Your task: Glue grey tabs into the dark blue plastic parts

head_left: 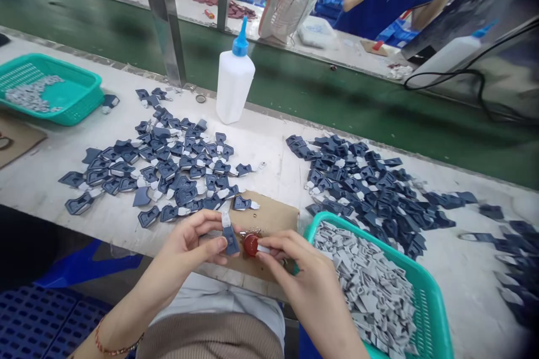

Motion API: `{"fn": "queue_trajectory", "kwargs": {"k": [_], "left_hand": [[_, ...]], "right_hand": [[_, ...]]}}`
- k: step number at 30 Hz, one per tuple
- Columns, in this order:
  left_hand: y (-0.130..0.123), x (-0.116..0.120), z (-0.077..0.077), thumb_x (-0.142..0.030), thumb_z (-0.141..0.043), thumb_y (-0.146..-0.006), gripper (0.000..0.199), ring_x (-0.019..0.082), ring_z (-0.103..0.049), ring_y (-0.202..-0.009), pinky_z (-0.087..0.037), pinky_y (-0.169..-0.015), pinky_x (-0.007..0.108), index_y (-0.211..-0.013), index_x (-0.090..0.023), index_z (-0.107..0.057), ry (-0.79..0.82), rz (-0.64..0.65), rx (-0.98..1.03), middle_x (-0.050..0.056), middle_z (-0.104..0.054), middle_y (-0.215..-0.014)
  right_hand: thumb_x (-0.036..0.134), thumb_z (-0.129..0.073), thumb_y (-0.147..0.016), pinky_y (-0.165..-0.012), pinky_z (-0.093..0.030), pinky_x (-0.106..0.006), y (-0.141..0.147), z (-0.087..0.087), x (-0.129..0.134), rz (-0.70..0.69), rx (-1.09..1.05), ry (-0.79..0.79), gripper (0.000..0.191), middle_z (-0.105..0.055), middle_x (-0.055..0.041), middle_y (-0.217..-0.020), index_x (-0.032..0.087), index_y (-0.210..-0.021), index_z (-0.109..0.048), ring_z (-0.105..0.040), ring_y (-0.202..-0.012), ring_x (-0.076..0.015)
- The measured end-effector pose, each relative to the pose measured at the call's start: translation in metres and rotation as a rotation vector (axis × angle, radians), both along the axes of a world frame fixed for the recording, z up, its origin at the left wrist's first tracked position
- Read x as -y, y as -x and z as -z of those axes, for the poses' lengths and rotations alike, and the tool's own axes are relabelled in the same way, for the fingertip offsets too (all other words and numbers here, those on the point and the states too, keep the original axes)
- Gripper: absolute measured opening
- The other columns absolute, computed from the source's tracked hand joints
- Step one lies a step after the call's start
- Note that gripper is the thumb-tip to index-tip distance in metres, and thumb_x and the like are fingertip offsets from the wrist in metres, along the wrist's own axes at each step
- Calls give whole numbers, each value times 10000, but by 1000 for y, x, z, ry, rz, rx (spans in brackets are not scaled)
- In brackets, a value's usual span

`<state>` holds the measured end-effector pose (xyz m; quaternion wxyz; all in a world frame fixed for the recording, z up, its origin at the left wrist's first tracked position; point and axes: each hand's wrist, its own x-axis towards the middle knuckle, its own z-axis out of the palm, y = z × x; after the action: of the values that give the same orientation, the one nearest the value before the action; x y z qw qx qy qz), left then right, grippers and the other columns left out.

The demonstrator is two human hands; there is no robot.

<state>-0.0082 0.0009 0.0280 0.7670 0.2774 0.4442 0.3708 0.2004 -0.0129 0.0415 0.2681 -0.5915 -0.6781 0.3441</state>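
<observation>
Between the thumb and fingers of my left hand (196,244) is a dark blue plastic part (230,240) with a light grey piece at its upper end. My right hand (301,269) pinches a small light grey plastic piece (263,248) at the edge of a small red round cap (251,244). The cap rests on a brown cardboard sheet (278,213) at the table's front edge; whether the grey piece touches its contents I cannot tell. Another blue part with a grey piece (244,203) lies on the cardboard just beyond my hands.
A green basket (438,303) full of grey pieces stands beside my right hand. Blue parts lie in piles at left (168,168) and right (366,185). Behind stands a white bottle (234,87); far left, another green basket (80,104). People work across a green divider (295,87).
</observation>
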Motion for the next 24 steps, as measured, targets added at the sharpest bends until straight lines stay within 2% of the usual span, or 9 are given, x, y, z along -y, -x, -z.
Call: {"fn": "queue_trajectory", "kwargs": {"k": [7, 11, 15, 24], "left_hand": [[-1, 5, 7, -306, -748, -820, 261, 142, -692, -839, -564, -698, 214, -1033, -221, -622, 21, -18, 40, 37, -701, -1092], [-1, 6, 6, -309, -751, -814, 264, 144, -708, -796, -562, -700, 229, -1016, -209, -615, 28, -14, 63, 47, -699, -1098], [-3, 5, 3, -323, -739, -824, 252, 165, -728, -806, -562, -705, 235, -1008, -205, -613, 21, 10, 83, 59, -698, -1106], [-11, 10, 10, -281, -782, -781, 291, 131, -706, -721, -566, -661, 222, -1027, -209, -645, 3, -15, 84, 38, -689, -1066]], "right_hand": [[125, -662, -834, -649, -513, -240, 3, 0, -6, 7, 39, 114, 112, -662, -15, -832, 223, -846, -716, -629, -702, -141], [145, -671, -826, -660, -523, -256, 1, -2, -6, -10, 37, 145, 148, -657, -18, -860, 238, -928, -724, -636, -733, -154], [187, -611, -879, -679, -535, -266, -1, -4, -3, -40, 22, 84, 135, -662, -40, -930, 233, -958, -709, -645, -737, -151], [197, -573, -911, -644, -527, -254, 6, -1, -1, -32, 78, -18, 145, -667, -51, -878, 225, -896, -715, -651, -749, -167]]}}
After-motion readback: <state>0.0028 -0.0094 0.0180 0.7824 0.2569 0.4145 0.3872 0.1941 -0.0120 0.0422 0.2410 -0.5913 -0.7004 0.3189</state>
